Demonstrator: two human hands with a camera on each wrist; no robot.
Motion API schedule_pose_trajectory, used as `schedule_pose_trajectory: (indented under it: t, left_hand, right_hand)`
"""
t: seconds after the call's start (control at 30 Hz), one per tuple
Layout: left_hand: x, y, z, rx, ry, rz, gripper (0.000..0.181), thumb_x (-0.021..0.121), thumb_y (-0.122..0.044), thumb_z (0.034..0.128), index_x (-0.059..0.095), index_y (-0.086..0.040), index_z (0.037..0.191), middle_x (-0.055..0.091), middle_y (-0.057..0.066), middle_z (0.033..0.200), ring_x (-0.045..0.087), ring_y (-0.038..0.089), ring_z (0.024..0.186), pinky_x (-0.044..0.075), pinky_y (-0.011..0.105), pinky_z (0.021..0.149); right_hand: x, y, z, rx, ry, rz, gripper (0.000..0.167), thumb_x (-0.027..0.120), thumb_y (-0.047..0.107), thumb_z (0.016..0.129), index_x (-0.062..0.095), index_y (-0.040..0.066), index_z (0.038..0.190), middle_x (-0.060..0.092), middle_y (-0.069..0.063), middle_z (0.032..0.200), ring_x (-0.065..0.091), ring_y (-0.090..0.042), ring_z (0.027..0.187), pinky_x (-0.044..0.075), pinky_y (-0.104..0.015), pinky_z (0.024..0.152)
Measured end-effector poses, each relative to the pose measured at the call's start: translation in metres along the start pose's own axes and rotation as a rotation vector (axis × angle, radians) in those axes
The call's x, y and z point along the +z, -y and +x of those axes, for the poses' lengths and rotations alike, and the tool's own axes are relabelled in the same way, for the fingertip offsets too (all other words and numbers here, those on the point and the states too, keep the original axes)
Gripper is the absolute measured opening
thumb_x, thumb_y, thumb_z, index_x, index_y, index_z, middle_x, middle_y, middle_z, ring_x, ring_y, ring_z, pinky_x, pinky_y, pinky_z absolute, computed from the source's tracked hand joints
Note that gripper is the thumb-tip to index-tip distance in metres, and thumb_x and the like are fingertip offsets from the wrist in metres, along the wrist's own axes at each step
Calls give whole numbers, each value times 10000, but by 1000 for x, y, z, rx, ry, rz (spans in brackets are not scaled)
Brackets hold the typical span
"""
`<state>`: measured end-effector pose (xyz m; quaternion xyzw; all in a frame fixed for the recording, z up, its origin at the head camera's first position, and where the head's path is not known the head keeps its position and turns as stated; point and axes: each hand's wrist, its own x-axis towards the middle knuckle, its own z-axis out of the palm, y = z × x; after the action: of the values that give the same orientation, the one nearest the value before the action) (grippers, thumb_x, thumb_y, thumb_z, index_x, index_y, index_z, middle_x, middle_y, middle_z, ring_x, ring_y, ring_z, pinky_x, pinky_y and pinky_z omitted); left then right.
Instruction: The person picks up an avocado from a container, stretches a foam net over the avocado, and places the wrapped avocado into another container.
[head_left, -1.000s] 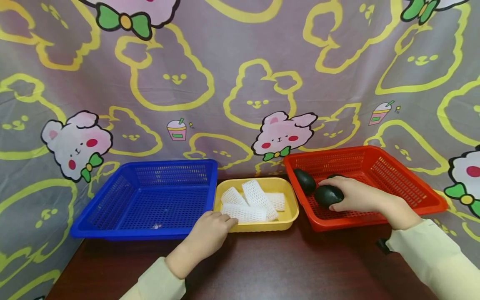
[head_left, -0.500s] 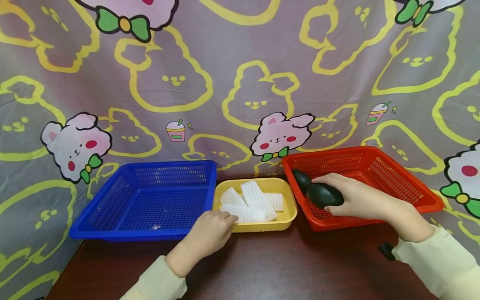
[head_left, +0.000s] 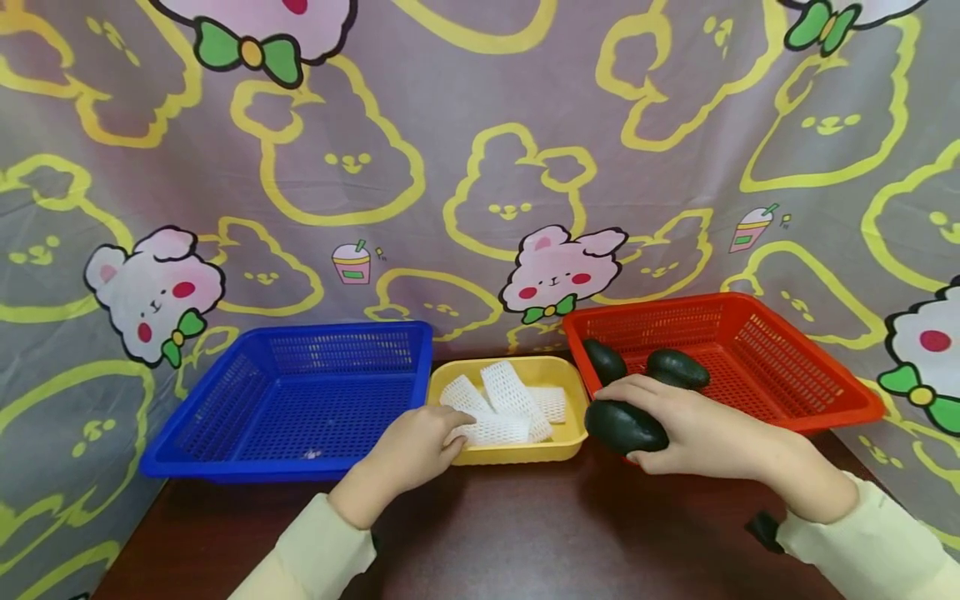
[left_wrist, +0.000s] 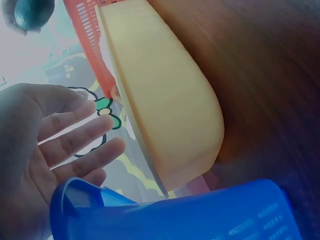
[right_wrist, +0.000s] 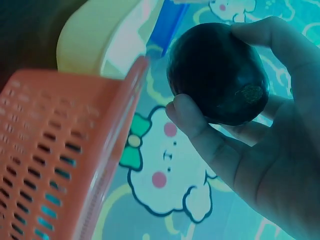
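My right hand (head_left: 693,425) grips a dark green avocado-shaped fruit (head_left: 624,427) above the near left corner of the red basket (head_left: 832,367). In the right wrist view, fingers and thumb wrap the dark fruit (right_wrist: 217,75), clear of the basket rim. Two more dark fruits, one at the left wall (head_left: 604,362) and one further right (head_left: 677,368), lie in the red basket. My left hand (head_left: 416,446) is over the left edge of the yellow tray (head_left: 525,452), fingertips at the white foam net sleeves (head_left: 491,428). The left wrist view shows its fingers (left_wrist: 82,142) loosely bent, holding nothing.
A blue basket (head_left: 322,417) stands left of the yellow tray, close beside it. The dark brown tabletop (head_left: 517,533) runs along the front. Behind the containers hangs a patterned cloth (head_left: 420,108).
My right hand has lifted the dark fruit and brought it left and nearer, over the red basket's rim, uncovering another fruit. My left hand has shifted slightly up and left at the tray.
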<state>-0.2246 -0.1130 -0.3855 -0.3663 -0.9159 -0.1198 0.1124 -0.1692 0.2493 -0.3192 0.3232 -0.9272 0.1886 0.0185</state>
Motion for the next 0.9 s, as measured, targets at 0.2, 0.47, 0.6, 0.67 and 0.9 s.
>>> schedule_pose_trajectory:
  t: [0.2,0.47,0.6,0.67,0.9]
  left_hand:
    - [-2,1,7,-31,31,-41,225,741,-132,930,760,-56,1142,749,91,1082,701,269,1029,552,444,893]
    - [-8,8,17,-36,179,-111,254,706,-123,956,743,-52,1197,729,85,1177,662,263,1137,504,445,989]
    - [-9,10,19,-32,212,-133,261,693,-110,959,736,-43,1208,721,98,1199,647,268,1169,490,450,1008]
    - [-9,10,19,-36,216,-136,261,693,-103,957,736,-42,1207,719,100,1201,645,270,1173,489,452,1009]
    - [-6,9,22,-59,241,-163,268,695,-117,965,734,-53,1222,712,99,1223,634,263,1196,477,446,1029]
  right_hand:
    - [12,8,1,-56,29,31,661,843,211,821,529,304,1396,542,118,1327,550,-106,1097,545,-349,862]
    - [30,11,4,-94,55,95,660,837,180,820,506,298,1379,538,157,1304,530,-90,1125,521,-334,924]
    - [41,12,7,-108,76,126,645,833,178,828,497,299,1365,533,155,1285,532,-80,1108,506,-321,941]
    - [47,13,8,-114,92,147,639,829,182,833,492,296,1364,527,146,1285,539,-79,1100,508,-320,940]
    - [70,12,15,-161,137,211,668,810,179,851,478,192,1431,521,73,1354,553,-83,1116,513,-318,941]
